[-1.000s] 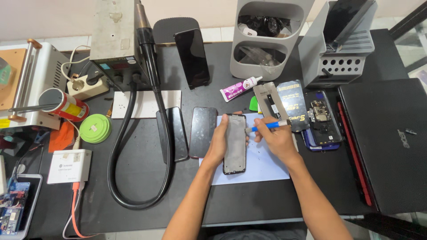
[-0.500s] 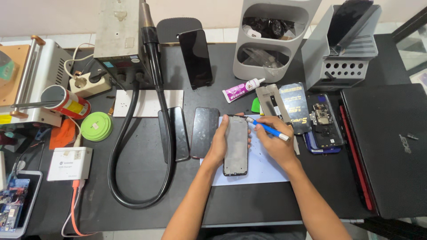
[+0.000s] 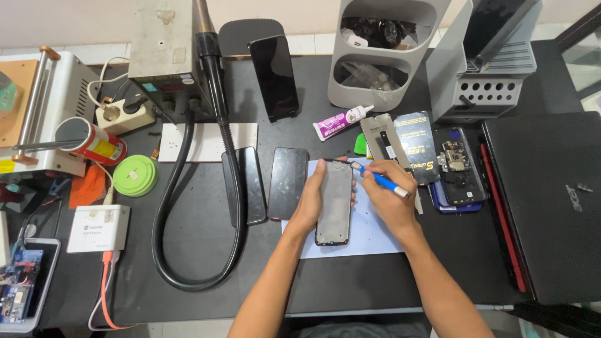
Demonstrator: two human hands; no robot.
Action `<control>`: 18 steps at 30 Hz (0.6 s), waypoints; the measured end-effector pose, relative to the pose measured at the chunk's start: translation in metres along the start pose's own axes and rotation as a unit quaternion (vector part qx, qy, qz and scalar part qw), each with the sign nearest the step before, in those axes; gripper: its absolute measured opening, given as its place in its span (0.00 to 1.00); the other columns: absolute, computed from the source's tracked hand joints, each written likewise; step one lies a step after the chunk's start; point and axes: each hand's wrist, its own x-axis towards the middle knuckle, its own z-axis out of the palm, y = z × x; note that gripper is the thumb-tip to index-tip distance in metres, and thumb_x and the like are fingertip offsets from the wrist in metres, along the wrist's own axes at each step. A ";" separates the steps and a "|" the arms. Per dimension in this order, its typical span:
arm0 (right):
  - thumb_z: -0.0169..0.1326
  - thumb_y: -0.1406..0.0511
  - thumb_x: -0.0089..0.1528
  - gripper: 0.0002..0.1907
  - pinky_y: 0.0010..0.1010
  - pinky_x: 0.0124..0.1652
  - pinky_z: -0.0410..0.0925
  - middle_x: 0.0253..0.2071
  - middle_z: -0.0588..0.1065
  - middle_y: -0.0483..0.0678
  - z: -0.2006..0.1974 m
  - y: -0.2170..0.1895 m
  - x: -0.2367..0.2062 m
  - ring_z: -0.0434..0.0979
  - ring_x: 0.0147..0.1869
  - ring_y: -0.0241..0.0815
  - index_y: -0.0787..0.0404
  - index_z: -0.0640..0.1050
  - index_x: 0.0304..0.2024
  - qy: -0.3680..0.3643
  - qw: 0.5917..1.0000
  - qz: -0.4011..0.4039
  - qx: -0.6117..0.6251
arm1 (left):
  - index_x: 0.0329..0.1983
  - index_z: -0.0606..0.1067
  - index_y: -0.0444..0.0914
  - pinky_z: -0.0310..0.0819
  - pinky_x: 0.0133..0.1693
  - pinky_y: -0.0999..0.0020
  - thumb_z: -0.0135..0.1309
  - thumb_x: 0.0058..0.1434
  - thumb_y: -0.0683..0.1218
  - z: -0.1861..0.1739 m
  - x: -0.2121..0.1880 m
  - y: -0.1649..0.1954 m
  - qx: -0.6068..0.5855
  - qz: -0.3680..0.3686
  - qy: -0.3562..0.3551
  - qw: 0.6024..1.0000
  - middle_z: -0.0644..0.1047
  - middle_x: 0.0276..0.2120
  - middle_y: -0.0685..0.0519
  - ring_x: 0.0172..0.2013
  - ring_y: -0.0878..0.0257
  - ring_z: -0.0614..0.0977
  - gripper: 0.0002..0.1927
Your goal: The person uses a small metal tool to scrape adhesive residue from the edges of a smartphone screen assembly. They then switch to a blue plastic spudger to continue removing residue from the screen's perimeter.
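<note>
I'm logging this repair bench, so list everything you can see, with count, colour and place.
phone frame: 1, grey, on pale sheet, centre
pale sheet: 1, light blue, under frame
tool: 1, blue handle, tip at frame's top edge
dark phones: 2, black, left of frame
standing phone: 1, black, back centre
glue tube: 1, white and purple, behind frame
hose: 1, black, left
round tin: 1, green, left
laptop: 1, black, right
left hand: steadies frame
right hand: grips tool

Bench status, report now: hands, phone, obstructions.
Left hand steadies the phone frame on the pale sheet. Right hand holds the blue tool, tip at the frame's top corner. Two dark phones lie left, apart.
</note>
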 end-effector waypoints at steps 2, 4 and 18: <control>0.60 0.73 0.62 0.05 0.25 0.35 0.73 0.40 0.81 0.51 0.001 0.002 -0.001 0.83 0.35 0.37 0.69 0.78 0.40 -0.020 0.999 0.015 0.037 | 0.70 0.64 0.35 0.81 0.38 0.62 0.30 0.71 0.67 0.000 0.001 0.000 0.009 0.002 0.000 1.000 0.78 0.38 0.46 0.33 0.58 0.82 0.39; 0.60 0.72 0.62 0.05 0.25 0.34 0.73 0.39 0.81 0.51 -0.001 0.004 -0.003 0.82 0.33 0.36 0.69 0.79 0.40 -0.032 0.996 0.052 0.062 | 0.69 0.65 0.34 0.81 0.39 0.62 0.29 0.71 0.67 0.000 0.001 -0.001 0.014 0.000 0.007 1.000 0.78 0.38 0.46 0.34 0.59 0.82 0.38; 0.60 0.71 0.63 0.04 0.28 0.34 0.71 0.33 0.80 0.52 -0.009 0.016 0.001 0.79 0.34 0.38 0.69 0.80 0.37 -0.026 0.998 0.043 -0.043 | 0.70 0.65 0.34 0.81 0.38 0.62 0.30 0.71 0.67 0.000 -0.001 0.001 0.012 0.010 0.016 1.000 0.79 0.38 0.46 0.33 0.59 0.82 0.39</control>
